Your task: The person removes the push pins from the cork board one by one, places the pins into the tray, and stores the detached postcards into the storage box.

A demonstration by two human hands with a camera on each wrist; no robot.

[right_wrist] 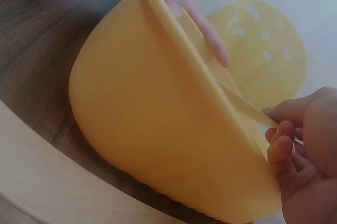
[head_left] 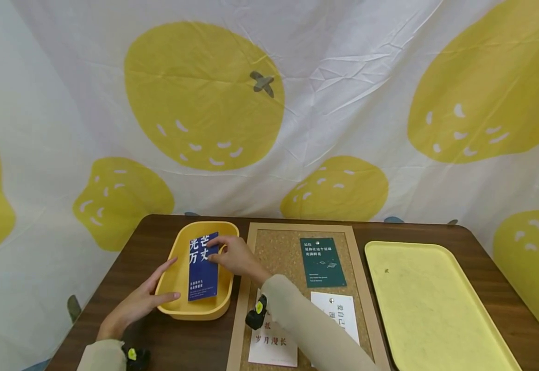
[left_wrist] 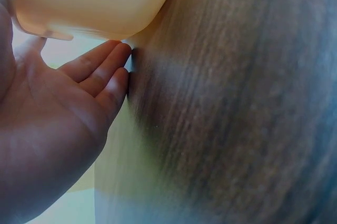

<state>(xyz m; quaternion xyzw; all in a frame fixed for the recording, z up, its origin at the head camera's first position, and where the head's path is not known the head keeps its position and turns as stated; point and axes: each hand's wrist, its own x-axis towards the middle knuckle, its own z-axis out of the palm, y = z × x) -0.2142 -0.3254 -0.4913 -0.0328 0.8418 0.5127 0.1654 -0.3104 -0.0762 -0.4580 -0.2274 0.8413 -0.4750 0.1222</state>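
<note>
My left hand holds the left side of a yellow plastic basin, its thumb over the rim. In the left wrist view, the lower fingers lie beside the basin's outer wall, close to the table. With thumb and fingertips, my right hand pinches the right edge of a dark blue card with large white characters. The card is tilted over the basin's inside, printed face toward me. From the right wrist, the card shows nearly edge-on above the basin rim.
To the right lies a wood-framed cork board. On it are a pinned green card, a pinned white card and another white card, partly behind my right arm. Farther right is a pale yellow tray. A fruit-print cloth hangs behind.
</note>
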